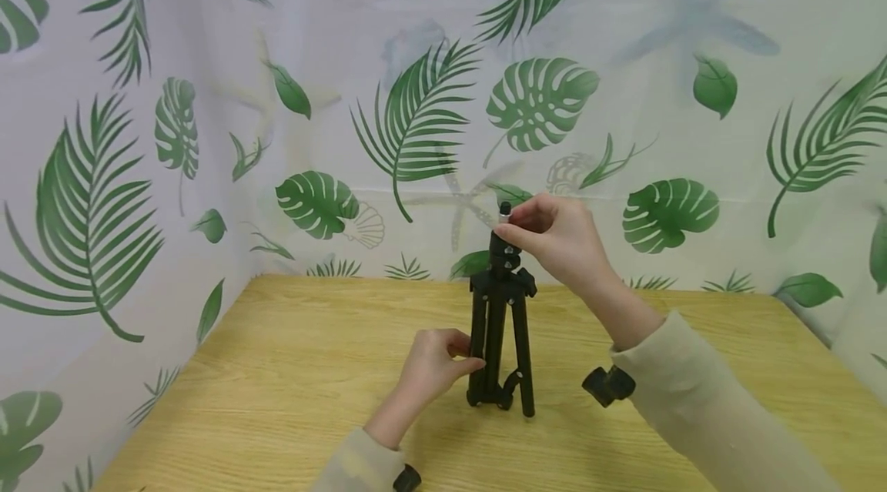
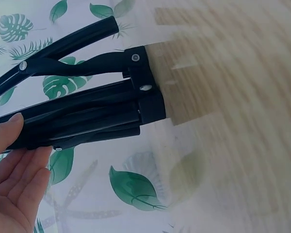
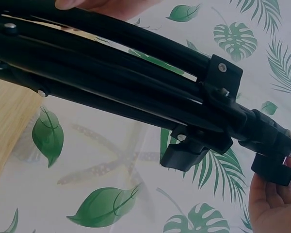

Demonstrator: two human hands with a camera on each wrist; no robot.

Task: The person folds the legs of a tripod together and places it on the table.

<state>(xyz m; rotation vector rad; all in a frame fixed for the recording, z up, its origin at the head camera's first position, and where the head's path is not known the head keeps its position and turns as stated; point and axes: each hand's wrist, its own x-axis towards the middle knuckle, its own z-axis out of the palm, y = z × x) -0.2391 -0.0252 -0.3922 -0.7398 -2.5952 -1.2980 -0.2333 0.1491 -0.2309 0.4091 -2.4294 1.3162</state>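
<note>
A black tripod (image 1: 495,330), its legs folded nearly together, is held upright over the wooden table. Whether its feet touch the tabletop I cannot tell. My left hand (image 1: 433,361) pinches the lower part of the legs between thumb and fingers; in the left wrist view, the fingers lie beneath the dark tubes (image 2: 87,109). At the top, my right hand (image 1: 561,238) pinches the tripod's head just below the small black tip (image 1: 505,209). The right wrist view shows a black lever (image 3: 184,155) by the leg joint, and the right fingers partly hidden behind the head.
Light wood table (image 1: 312,369) spreads below both hands. A white cloth (image 1: 430,261) with green leaf prints hangs behind and at the sides. Black mounts sit at the right cuff (image 1: 608,386) and the left cuff (image 1: 407,478).
</note>
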